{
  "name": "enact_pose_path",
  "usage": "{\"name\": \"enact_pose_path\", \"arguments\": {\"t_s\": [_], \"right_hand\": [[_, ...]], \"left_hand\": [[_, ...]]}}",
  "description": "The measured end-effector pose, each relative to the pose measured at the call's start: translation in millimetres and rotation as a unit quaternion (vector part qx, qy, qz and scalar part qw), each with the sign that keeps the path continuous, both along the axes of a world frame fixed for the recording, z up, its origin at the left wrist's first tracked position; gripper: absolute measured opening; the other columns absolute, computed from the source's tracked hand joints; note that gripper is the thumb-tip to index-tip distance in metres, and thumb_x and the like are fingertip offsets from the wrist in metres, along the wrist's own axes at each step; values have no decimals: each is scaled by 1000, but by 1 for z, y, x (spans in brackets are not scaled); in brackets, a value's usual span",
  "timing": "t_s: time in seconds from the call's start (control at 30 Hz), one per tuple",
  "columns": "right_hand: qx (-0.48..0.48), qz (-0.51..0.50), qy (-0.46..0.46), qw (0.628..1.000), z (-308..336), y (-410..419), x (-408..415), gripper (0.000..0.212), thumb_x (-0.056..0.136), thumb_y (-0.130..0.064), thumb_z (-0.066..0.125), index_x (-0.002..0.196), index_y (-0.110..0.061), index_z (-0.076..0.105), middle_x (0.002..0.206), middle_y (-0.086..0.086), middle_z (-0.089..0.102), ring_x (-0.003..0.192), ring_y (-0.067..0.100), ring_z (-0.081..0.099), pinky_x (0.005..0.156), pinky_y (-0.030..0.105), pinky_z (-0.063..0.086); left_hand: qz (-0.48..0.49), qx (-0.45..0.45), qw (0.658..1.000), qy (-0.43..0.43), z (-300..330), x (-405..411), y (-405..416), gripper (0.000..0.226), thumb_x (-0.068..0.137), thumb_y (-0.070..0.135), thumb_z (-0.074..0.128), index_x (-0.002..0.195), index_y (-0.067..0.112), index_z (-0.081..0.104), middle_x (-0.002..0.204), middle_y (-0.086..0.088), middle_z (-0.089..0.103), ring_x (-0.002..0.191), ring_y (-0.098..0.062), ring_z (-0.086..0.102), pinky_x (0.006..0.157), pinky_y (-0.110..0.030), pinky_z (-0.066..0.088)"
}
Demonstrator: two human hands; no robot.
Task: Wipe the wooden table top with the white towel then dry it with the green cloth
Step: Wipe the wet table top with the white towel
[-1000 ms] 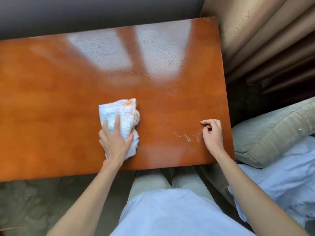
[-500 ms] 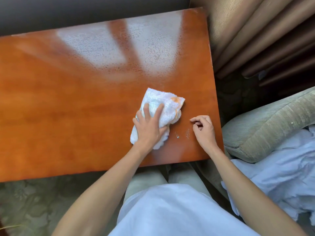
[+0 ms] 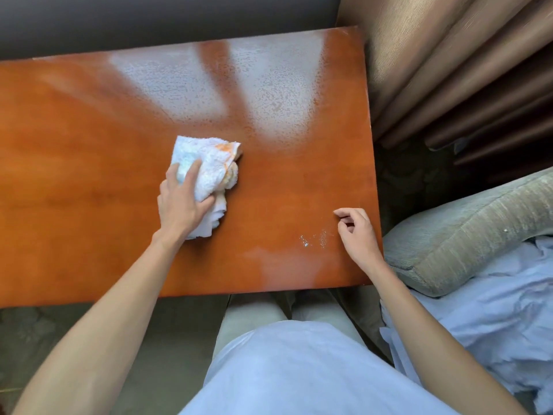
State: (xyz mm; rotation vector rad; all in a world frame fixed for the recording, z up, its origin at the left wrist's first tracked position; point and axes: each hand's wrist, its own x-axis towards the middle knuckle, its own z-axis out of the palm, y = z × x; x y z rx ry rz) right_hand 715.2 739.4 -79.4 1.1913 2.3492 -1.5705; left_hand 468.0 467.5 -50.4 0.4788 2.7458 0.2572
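Observation:
The wooden table top (image 3: 89,181) is glossy orange-brown, with pale window glare across its far half. A crumpled white towel (image 3: 209,163) with orange stains lies near the middle of the table. My left hand (image 3: 182,202) presses down on it, fingers over the top and the thumb tucked against the bunched cloth. My right hand (image 3: 357,235) rests by the table's right edge, fingers loosely curled and holding nothing. A few white specks (image 3: 312,238) lie on the wood just left of that hand. No green cloth shows in this view.
Brown curtain folds (image 3: 449,70) hang beyond the table's right edge. A grey-green cushion (image 3: 466,229) and rumpled pale blue fabric (image 3: 484,324) lie at the right. My lap is below the near edge, above patterned carpet (image 3: 36,330).
My left hand swept the towel right toward my right hand, then back left to the table's middle. My right hand stayed by the right edge.

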Motion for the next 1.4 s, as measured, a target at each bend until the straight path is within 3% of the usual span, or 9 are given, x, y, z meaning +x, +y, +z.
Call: {"name": "enact_pose_path", "arguments": {"t_s": [0.2, 0.4, 0.57, 0.83, 0.93, 1.1, 1.4], "right_hand": [[41, -54, 2, 998, -1, 24, 9, 29, 94, 0, 48, 113, -17, 63, 118, -4, 48, 104, 7, 52, 82, 8, 41], [3, -107, -5, 994, -3, 40, 18, 24, 96, -11, 52, 110, -28, 62, 118, -9, 50, 102, 2, 55, 82, 10, 42], [-11, -121, -14, 993, -3, 43, 17, 24, 95, -15, 53, 107, -33, 62, 117, -12, 51, 101, -3, 55, 78, 9, 41], [-29, -149, -17, 988, 1, 42, 13, 27, 94, -12, 50, 103, -34, 64, 112, -16, 54, 95, -10, 55, 76, 10, 40], [-30, -146, -20, 989, 1, 42, 14, 29, 93, -12, 49, 103, -35, 64, 111, -19, 53, 92, -22, 50, 75, 10, 39], [-40, -140, -14, 989, 4, 43, 15, 30, 92, -10, 50, 100, -36, 64, 111, -22, 53, 92, -18, 52, 76, 11, 41], [-74, -131, -7, 989, 6, 49, 22, 32, 93, -12, 50, 96, -42, 63, 112, -24, 54, 96, -16, 54, 81, 13, 42]], "left_hand": [[113, -27, 993, 8, 3, 81, 8, 81, 86, 41, 70, 154, 32, 27, 156, -19, 21, 125, -44, 37, 98, -54, 39], [27, -68, 997, -10, 3, 143, 43, 82, 80, 45, 74, 152, 32, 36, 151, -24, 30, 116, -43, 43, 86, -51, 42], [-66, -49, 996, -19, 0, 173, 107, 83, 75, 53, 73, 149, 35, 40, 150, -26, 36, 116, -49, 46, 85, -53, 45], [-160, -24, 987, -3, -3, 116, 162, 73, 81, 56, 64, 147, 42, 34, 154, -14, 26, 119, -43, 40, 89, -49, 37], [-151, -27, 988, 8, 2, 82, 171, 86, 81, 59, 63, 154, 40, 22, 155, -13, 23, 120, -41, 41, 91, -48, 40], [-75, -20, 997, -9, 7, 36, 159, 93, 80, 55, 70, 155, 42, 16, 159, -9, 17, 128, -39, 38, 97, -53, 42], [-38, -31, 999, 6, 2, 101, 127, 83, 82, 52, 67, 153, 39, 26, 157, -12, 22, 125, -38, 39, 88, -49, 45]]}}
